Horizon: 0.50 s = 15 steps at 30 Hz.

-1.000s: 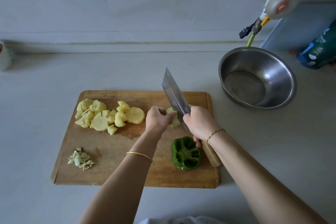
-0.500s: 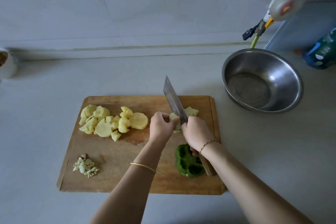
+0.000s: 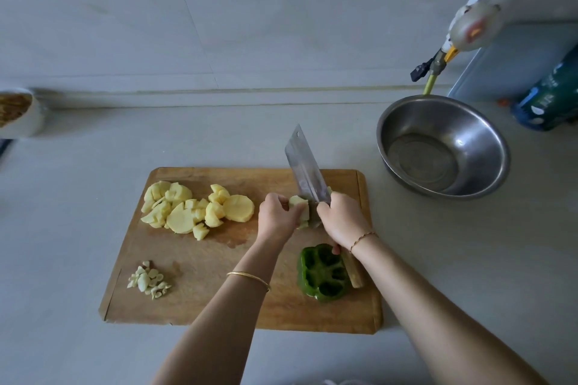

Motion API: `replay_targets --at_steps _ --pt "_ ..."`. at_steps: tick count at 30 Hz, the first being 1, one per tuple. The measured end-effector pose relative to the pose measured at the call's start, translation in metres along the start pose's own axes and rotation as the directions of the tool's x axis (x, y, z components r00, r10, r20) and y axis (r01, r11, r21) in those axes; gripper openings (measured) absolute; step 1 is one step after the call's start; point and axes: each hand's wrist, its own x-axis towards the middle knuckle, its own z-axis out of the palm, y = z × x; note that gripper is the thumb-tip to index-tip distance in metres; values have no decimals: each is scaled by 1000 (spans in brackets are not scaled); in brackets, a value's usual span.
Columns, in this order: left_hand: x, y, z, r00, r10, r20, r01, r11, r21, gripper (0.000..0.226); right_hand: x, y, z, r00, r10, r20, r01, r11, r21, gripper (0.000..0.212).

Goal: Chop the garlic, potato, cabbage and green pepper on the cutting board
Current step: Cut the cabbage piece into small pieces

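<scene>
A wooden cutting board [image 3: 219,306] lies on the counter. Cut potato pieces [image 3: 187,209] are heaped at its back left, and chopped garlic [image 3: 149,281] sits at its front left. A green pepper [image 3: 322,273], opened and hollow, rests at the front right. My right hand [image 3: 342,219] grips the cleaver [image 3: 305,170] by its wooden handle, the blade standing on edge. My left hand [image 3: 276,216] holds a pale cabbage piece [image 3: 298,206] with curled fingers, right against the blade's left side. More cabbage behind the blade is mostly hidden.
A steel bowl [image 3: 444,147] stands empty on the counter to the board's right. Behind it hang a hose and valve [image 3: 450,50], beside a blue-green bottle [image 3: 550,97]. A white cup [image 3: 18,112] sits at the far left edge by the wall.
The cleaver has come down closer to the cabbage and both hands have drawn together around it. The view has shifted slightly, so the board sits lower in the frame.
</scene>
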Motion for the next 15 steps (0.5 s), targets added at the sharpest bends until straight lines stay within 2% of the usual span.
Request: replay_targets --at_steps 6,9,12,15 --pt "1 -6 -1 1000 -6 -7 6 999 -45 32 -23 -1 -13 1000 -23 -13 24 988 150 19" --pt "2 -9 -1 1000 5 -8 -5 998 -58 30 -29 -2 -14 999 -34 -24 37 989 142 24" --pt "2 -9 -1 1000 9 -8 -10 998 -58 31 -29 -1 -12 1000 -26 3 26 995 99 19" --pt "3 -10 -1 1000 14 -20 -15 999 -44 29 -27 -1 -9 1000 -6 18 5 996 92 25"
